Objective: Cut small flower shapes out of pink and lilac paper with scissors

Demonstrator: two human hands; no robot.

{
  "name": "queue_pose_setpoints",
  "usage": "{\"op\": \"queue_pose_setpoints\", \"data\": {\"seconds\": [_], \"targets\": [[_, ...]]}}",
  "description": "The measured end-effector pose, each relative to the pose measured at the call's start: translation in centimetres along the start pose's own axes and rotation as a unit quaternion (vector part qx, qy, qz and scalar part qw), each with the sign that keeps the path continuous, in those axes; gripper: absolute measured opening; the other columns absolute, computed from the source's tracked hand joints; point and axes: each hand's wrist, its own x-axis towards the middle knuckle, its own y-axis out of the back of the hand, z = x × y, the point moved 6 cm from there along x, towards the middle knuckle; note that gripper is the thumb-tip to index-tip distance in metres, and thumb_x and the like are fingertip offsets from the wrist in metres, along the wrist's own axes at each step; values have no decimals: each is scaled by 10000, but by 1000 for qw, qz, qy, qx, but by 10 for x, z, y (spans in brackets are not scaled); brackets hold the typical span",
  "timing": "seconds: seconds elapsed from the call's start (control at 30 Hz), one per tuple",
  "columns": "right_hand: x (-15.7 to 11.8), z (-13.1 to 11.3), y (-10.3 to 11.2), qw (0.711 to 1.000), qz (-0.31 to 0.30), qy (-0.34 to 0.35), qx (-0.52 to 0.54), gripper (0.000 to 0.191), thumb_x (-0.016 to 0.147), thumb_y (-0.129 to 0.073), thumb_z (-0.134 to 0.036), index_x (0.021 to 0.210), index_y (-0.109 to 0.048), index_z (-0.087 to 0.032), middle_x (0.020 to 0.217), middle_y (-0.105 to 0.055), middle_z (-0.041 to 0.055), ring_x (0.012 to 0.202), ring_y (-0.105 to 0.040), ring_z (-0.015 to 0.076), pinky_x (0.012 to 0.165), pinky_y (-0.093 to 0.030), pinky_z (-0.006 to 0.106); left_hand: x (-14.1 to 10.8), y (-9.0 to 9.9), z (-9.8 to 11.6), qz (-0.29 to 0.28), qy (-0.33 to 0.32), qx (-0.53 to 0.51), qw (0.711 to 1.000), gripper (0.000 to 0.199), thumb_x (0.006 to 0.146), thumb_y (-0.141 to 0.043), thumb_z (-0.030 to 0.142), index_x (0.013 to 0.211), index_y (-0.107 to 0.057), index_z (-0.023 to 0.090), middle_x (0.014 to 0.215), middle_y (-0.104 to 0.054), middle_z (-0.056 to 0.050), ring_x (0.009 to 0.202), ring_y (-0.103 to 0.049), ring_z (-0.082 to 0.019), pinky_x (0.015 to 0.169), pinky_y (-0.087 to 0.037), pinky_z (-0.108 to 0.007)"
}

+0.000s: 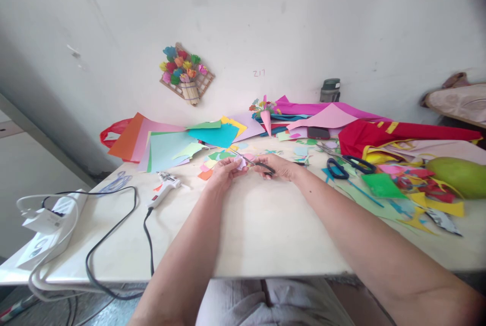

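Over the middle of the table, my left hand (227, 173) pinches a small pale lilac piece of paper (242, 163). My right hand (279, 166) is closed around the dark handles of a pair of scissors (266, 167), whose blades point left and away, at the lilac paper. Whether the blades are cutting into it I cannot tell. Just beyond both hands lie small paper cuttings in green, pink, orange and blue. A cone-shaped pink paper holder with tiny paper flowers (266, 119) stands behind them near the wall.
A white glue gun (165, 188) lies at left, its black cord running towards a power strip (53, 230). Coloured paper sheets (170, 146) spread along the back. At right are larger scissors (347, 164), paper scraps, a green packet (383, 186) and a green fruit (457, 176).
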Motion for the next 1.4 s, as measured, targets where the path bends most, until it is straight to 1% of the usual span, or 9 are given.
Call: {"op": "queue_pose_setpoints", "data": {"seconds": [0.13, 0.3, 0.47, 0.6, 0.7, 0.83, 1.0, 1.2, 1.4], "targets": [[4, 4, 1, 1000, -8, 14, 16, 337, 669, -761, -409, 803, -592, -149, 514, -466, -76, 407, -410, 50, 373, -291, 187, 0, 2, -1, 5, 6, -1, 1000, 289, 604, -878, 281, 659, -642, 124, 678, -709, -47, 588, -675, -150, 684, -576, -296], [5, 4, 1, 999, -17, 23, 27, 339, 683, -741, -439, 756, -567, -157, 499, -445, -81, 399, -382, 47, 368, -278, 192, 1, 3, -2, 7, 8, 4, 1000, 277, 620, -873, 278, 674, -649, 125, 677, -708, -40, 585, -682, -150, 674, -582, -287], [2, -1, -1, 999, -21, 25, 41, 307, 679, -741, -397, 735, -555, -160, 493, -424, -84, 402, -377, 51, 366, -267, 197, 0, 1, 0, 0, 7, 1, 1000, 287, 611, -882, 277, 701, -655, 126, 680, -709, -29, 573, -681, -136, 641, -580, -257], [1, 0, -1, 998, -35, 10, 60, 246, 683, -720, -341, 732, -559, -161, 462, -379, -96, 392, -359, 56, 368, -278, 203, 0, 1, 0, 1, 10, 2, 1000, 281, 629, -872, 265, 698, -638, 126, 689, -708, -32, 585, -685, -139, 662, -588, -268], [2, 0, 0, 997, -46, 12, 66, 190, 677, -692, -294, 727, -567, -160, 468, -384, -90, 399, -374, 60, 367, -273, 204, 0, 2, 0, 7, 12, 3, 1000, 252, 660, -849, 248, 694, -630, 128, 699, -708, -37, 601, -688, -144, 681, -592, -282], [2, 1, 1, 996, -46, 16, 69, 160, 672, -657, -287, 717, -571, -159, 477, -404, -80, 400, -379, 59, 369, -270, 205, 0, 2, 0, 14, 15, 2, 1000, 226, 695, -821, 220, 678, -616, 129, 690, -702, -40, 592, -688, -146, 688, -595, -290], [4, 3, 2, 997, -39, 10, 59, 168, 645, -684, -264, 713, -573, -157, 482, -419, -79, 402, -381, 58, 371, -264, 208, -1, 2, 0, 18, 17, 1, 1000, 224, 697, -817, 208, 669, -611, 123, 690, -703, -49, 586, -686, -149, 682, -592, -292], [4, 4, 2, 995, -53, 2, 88, 128, 698, -628, -270, 725, -572, -158, 482, -400, -77, 391, -361, 64, 375, -265, 215, -1, 2, 0, 17, 19, 1, 1000, 208, 703, -811, 211, 685, -626, 117, 693, -702, -52, 586, -682, -147, 657, -581, -278], [0, -1, 0, 996, -46, 7, 70, 128, 711, -633, -265, 732, -571, -155, 490, -407, -73, 408, -372, 66, 389, -263, 212, -1, 0, 1, 20, 17, -5, 1000, 221, 717, -805, 231, 678, -621, 116, 665, -689, -42, 564, -677, -140, 618, -578, -256]]}}
